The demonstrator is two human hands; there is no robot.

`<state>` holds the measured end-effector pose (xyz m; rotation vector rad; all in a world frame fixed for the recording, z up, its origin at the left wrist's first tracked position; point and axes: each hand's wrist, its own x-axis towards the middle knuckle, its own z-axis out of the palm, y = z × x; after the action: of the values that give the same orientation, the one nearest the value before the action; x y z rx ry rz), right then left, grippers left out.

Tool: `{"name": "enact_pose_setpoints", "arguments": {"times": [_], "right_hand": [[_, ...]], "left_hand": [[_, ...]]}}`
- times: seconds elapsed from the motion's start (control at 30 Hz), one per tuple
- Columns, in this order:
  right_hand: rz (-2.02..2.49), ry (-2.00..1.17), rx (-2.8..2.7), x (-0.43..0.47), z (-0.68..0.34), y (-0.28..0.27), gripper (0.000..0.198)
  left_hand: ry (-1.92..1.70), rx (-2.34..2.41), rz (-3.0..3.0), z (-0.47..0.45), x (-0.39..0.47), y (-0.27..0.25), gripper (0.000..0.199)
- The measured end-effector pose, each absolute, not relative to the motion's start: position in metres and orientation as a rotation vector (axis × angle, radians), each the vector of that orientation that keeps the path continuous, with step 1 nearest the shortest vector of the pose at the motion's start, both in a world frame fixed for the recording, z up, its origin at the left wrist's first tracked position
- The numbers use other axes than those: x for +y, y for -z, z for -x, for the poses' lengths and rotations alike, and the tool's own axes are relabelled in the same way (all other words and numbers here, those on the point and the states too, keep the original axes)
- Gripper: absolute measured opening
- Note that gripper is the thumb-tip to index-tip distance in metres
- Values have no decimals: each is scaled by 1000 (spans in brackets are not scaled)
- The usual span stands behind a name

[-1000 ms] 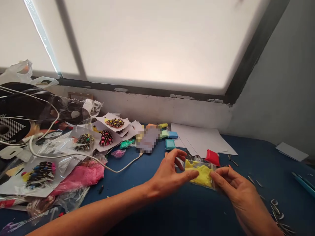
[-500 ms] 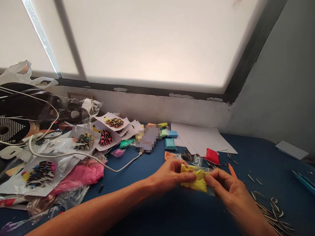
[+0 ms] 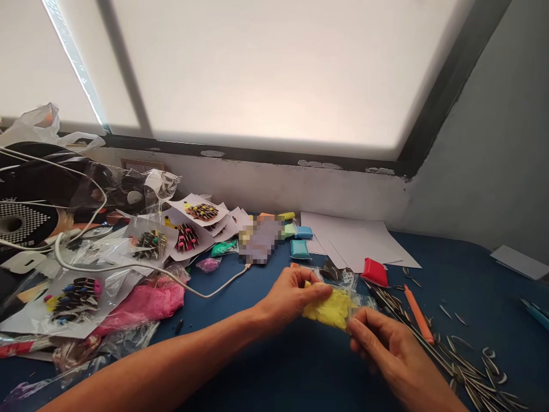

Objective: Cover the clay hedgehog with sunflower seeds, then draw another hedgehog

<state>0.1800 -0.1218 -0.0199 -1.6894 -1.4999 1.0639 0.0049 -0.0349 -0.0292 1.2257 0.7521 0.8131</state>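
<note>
A clear plastic packet of yellow modelling clay is held between my hands above the blue table. My left hand grips its left end, the thumb lying over the top edge and the other fingers mostly hidden behind. At the lower right end, my right hand pinches the wrapper between thumb and fingertips. The clay looks flattened inside the film. Behind the packet lies a dark-filled clear bag. A red clay packet and an orange stick-like tool are beyond my right hand.
Sunflower seeds are strewn at the right. White paper sheets lie by the wall, near blue clay packets. A white cable crosses the left side, over bagged seed-and-clay hedgehog pictures and pink netting.
The yellow packet has shifted slightly left and turned, with more of its face showing. My right hand has moved down to its lower right end. The view has shifted slightly.
</note>
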Motion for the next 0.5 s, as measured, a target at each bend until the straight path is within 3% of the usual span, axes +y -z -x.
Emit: {"name": "enact_pose_setpoints", "arguments": {"times": [0.23, 0.33, 0.5], "right_hand": [[1730, -1002, -1606, -122, -180, 36, 53], [1749, -936, -1673, -123, -181, 38, 51], [1732, -872, -1825, -128, -178, 41, 48]], "left_hand": [[-771, 796, -1253, -6, -33, 37, 51], [-715, 793, -1389, -6, -31, 39, 40], [-943, 897, -1641, -3, -21, 43, 27]]}}
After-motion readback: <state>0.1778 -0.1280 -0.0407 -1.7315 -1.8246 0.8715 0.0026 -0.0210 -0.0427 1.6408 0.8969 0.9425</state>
